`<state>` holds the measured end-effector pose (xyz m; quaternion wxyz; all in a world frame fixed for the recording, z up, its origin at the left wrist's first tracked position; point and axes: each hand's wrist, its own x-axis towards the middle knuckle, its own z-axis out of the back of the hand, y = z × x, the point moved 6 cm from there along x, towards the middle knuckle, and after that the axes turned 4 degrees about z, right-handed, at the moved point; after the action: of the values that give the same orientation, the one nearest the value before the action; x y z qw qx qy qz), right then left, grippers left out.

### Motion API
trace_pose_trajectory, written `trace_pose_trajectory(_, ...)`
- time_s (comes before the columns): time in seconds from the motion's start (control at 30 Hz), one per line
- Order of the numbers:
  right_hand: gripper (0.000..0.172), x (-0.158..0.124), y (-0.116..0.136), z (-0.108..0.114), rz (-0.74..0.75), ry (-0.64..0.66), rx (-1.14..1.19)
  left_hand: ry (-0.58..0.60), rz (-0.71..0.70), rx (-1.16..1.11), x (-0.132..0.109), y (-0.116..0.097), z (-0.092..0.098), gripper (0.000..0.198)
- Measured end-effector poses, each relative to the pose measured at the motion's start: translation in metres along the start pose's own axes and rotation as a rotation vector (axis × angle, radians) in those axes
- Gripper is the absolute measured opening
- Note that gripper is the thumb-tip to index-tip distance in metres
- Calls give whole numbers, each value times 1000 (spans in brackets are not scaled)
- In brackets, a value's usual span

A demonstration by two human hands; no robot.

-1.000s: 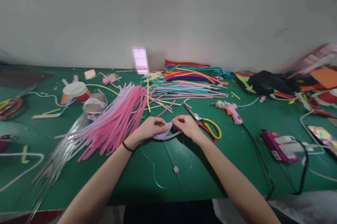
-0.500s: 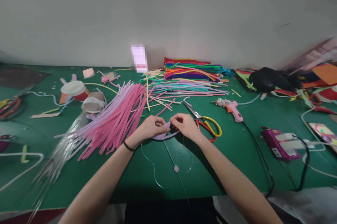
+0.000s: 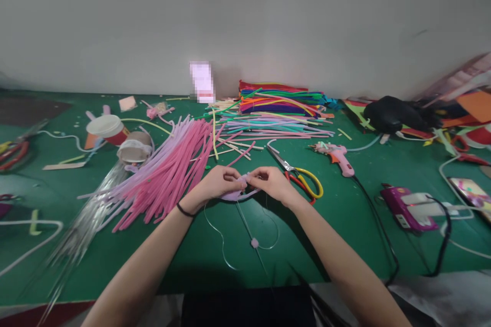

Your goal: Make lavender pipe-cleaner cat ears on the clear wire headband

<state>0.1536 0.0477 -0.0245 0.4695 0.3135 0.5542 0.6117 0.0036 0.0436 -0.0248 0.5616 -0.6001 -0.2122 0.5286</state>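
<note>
Both my hands meet over the green table (image 3: 345, 224), pinching one bent lilac pipe cleaner (image 3: 235, 195). My left hand (image 3: 217, 186), with a black band on its wrist, grips the piece's left part. My right hand (image 3: 270, 183) pinches its upper right end, fingertips almost touching the left hand's. A thin clear wire (image 3: 226, 245) with a small pink bead (image 3: 254, 242) hangs from the piece and loops on the table before me. A fan of pink and lilac pipe cleaners (image 3: 164, 173) lies just left of my left hand.
Yellow-and-red scissors (image 3: 301, 179) lie right of my right hand, a pink glue gun (image 3: 337, 155) beyond them. A stack of coloured pipe cleaners (image 3: 276, 104) sits at the wall. Paper cups (image 3: 115, 135) stand left. A purple device (image 3: 408, 209) with cables lies right.
My hands have drawn closer together, and the lilac piece is now bunched tighter between the fingertips. The wire loop below has shifted slightly.
</note>
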Motion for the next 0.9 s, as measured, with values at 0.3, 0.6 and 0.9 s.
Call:
trace_pose_trajectory(0.3, 22, -2, -4, -8, -31, -40, 194, -99, -78, 78, 3, -4, 7, 39)
trace_pose_trajectory(0.6, 30, 0, -7, -9, -42, -87, 300, -185, -142, -23, 2, -8, 9, 30)
trace_pose_trajectory(0.9, 32, -2, -10, -14, -105, 37, 352, -190, -118, -32, 3, -5, 10, 30)
